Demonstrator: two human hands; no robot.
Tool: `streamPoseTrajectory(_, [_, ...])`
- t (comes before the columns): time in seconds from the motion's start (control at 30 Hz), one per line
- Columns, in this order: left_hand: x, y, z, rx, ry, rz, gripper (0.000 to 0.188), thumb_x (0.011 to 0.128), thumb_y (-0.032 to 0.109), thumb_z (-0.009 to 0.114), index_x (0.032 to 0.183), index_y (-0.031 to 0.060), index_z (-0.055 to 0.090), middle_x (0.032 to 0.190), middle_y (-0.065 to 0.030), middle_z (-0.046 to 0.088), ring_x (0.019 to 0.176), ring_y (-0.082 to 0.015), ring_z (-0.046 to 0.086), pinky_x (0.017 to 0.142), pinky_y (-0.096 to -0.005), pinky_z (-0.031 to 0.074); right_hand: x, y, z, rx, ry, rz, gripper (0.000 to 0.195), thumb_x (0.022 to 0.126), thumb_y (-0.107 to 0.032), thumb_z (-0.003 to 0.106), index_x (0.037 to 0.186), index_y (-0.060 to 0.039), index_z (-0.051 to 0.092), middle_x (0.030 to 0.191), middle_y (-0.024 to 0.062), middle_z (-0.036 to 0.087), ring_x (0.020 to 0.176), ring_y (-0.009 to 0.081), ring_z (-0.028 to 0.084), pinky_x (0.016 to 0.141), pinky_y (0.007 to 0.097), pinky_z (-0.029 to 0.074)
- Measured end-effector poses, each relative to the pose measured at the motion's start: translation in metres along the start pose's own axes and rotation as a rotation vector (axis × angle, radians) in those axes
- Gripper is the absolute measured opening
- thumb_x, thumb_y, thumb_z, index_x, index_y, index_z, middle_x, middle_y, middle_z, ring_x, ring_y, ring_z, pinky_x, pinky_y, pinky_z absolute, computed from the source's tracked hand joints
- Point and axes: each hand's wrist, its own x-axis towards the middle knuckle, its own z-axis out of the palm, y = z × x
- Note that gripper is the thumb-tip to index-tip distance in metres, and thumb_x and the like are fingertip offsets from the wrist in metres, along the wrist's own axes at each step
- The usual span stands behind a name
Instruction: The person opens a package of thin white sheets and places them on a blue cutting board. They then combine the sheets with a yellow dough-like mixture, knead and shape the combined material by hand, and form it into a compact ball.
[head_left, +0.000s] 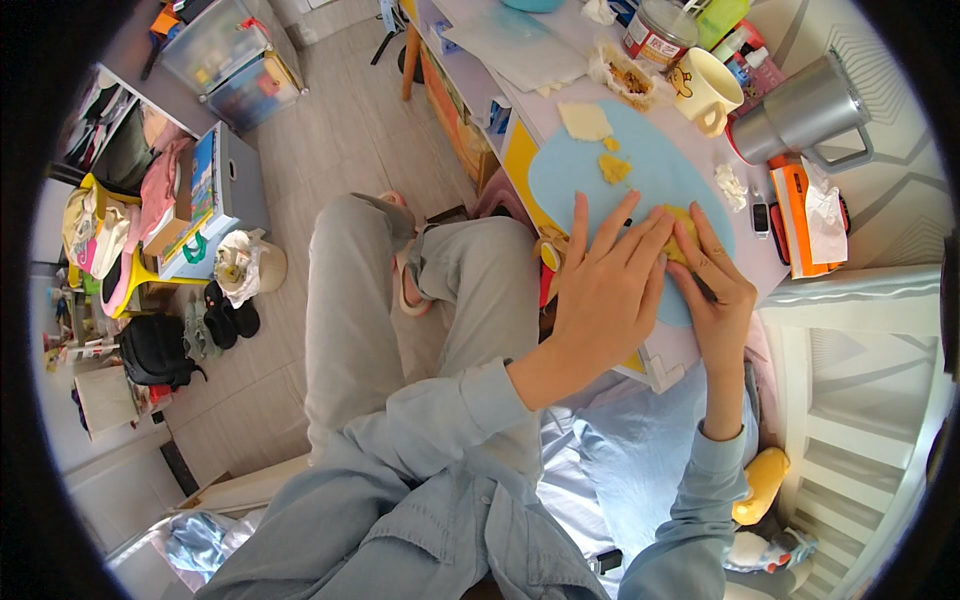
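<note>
My left hand (611, 277) lies over the right part of a light blue mat (652, 161), fingers spread, its fingertips at a yellow, dough-like lump (681, 236). My right hand (712, 281) is at the lump's other side, with fingers on its edge. Both hands touch the lump and partly cover it. Farther up the mat are a torn yellow piece (614, 169), a smaller yellow crumb (611, 144) and a pale square slice (585, 121). What lies beneath my palms is hidden.
Beyond the mat stand a cream mug (705, 82), a grey tumbler (802, 109), a lidded jar (660, 34) and an open bag of brown crumbs (630, 79). A small black device (760, 219) and an orange tissue pack (799, 221) lie near the wall.
</note>
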Motion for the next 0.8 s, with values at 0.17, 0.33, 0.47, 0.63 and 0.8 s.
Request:
streamPoseTrajectory(0.17, [0.007, -0.014, -0.016, -0.181, 0.019, -0.001, 0.039, 0.1, 0.002, 0.055, 0.139, 0.0027, 0.061, 0.135, -0.0152, 0.068, 0.137, -0.036, 0.056, 0.12, -0.0575, 0.035, 0.003, 0.001, -0.004, 0.146, 0.034, -0.007, 0.067, 0.083, -0.001, 0.084, 0.147, -0.0071, 0.064, 0.157, 0.0151, 0.056, 0.138, 0.032, 0.06, 0.11, 0.0362, 0.051])
streamPoseTrajectory(0.33, [0.02, -0.032, -0.035, -0.357, -0.057, -0.079, 0.037, 0.096, -0.006, 0.055, 0.133, 0.002, 0.057, 0.126, -0.0188, 0.064, 0.119, -0.0393, 0.062, 0.102, -0.051, 0.049, 0.015, -0.019, -0.017, -0.102, -0.026, -0.022, 0.078, 0.08, -0.012, 0.089, 0.151, -0.0035, 0.057, 0.144, 0.0147, 0.061, 0.13, 0.0306, 0.059, 0.113, 0.0383, 0.046])
streamPoseTrajectory(0.47, [0.021, -0.036, -0.034, -0.325, -0.07, -0.001, 0.036, 0.095, -0.006, 0.057, 0.129, 0.0034, 0.058, 0.122, -0.0163, 0.061, 0.114, -0.0384, 0.061, 0.099, -0.0486, 0.048, 0.028, -0.037, -0.023, -0.142, -0.184, 0.065, 0.071, 0.081, -0.015, 0.089, 0.144, -0.0004, 0.06, 0.13, 0.014, 0.062, 0.121, 0.0289, 0.059, 0.105, 0.0378, 0.048])
streamPoseTrajectory(0.63, [0.011, -0.042, -0.025, -0.201, -0.009, 0.091, 0.036, 0.093, -0.005, 0.061, 0.127, 0.0067, 0.059, 0.121, -0.0136, 0.061, 0.116, -0.0366, 0.06, 0.101, -0.0463, 0.047, 0.041, -0.039, -0.02, -0.188, -0.245, 0.102, 0.062, 0.08, -0.016, 0.09, 0.134, 0.0012, 0.064, 0.115, 0.0134, 0.062, 0.107, 0.0294, 0.062, 0.096, 0.0372, 0.051])
streamPoseTrajectory(0.8, [0.008, -0.043, -0.017, -0.125, 0.004, 0.104, 0.038, 0.089, -0.003, 0.066, 0.125, 0.0078, 0.06, 0.121, -0.0115, 0.06, 0.117, -0.0346, 0.06, 0.103, -0.046, 0.047, 0.044, -0.039, -0.018, -0.168, -0.229, 0.084, 0.053, 0.08, -0.013, 0.088, 0.126, 0.001, 0.065, 0.112, 0.0138, 0.061, 0.103, 0.03, 0.063, 0.093, 0.0371, 0.052])
